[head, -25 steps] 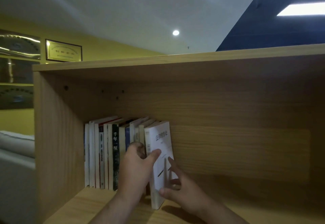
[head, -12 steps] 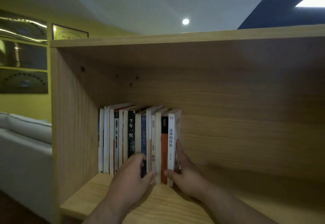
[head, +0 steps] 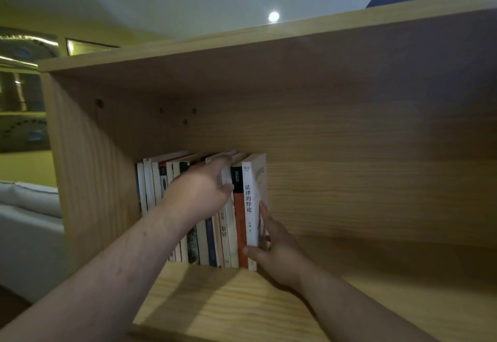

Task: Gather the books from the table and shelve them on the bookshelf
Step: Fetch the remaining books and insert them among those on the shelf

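Clasping the upright white-spined book (head: 248, 207) from its right was the right hand (head: 277, 253); the left hand (head: 197, 189), spread, pressed neighbouring books (head: 215, 242) at its left.

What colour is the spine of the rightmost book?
That book has a white spine with black lettering; head view.
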The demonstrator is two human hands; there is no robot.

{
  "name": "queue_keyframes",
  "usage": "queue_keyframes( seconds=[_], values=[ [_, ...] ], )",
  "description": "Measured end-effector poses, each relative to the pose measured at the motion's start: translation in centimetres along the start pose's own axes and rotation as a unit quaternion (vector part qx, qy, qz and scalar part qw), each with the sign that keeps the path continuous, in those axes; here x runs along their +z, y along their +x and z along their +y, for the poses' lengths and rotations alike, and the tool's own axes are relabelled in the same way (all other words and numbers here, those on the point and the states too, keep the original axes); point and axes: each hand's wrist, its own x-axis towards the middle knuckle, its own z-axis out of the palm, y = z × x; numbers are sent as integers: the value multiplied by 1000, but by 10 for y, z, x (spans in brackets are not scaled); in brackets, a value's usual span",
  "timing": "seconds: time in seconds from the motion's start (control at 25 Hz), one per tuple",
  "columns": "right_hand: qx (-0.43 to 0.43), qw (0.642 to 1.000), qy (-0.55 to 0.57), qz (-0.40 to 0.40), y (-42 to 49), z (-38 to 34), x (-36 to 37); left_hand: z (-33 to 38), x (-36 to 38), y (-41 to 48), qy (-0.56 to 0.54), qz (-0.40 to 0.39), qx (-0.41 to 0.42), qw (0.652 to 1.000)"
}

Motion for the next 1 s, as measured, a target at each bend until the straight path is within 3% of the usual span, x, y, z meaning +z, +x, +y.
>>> queue_keyframes(
  seconds=[0.16, 0.6, 0.84, 1.0],
  values=[
    [1, 1000, 6, -2, -1, 3, -1, 19, 3, -8, -43, 98, -9, 994],
    [-26, 999, -26, 17, -2, 6, -1, -4, -36, -67, -227, 179, -122, 949],
    [-23, 998, -59, 2, -8, 0, -2, -26, -56, -94, -283, 181, -160, 928],
    [-34, 998, -58, 6, -5, 7, 1, -47, -90, -114, -417, 181, -179, 873]
  ],
)
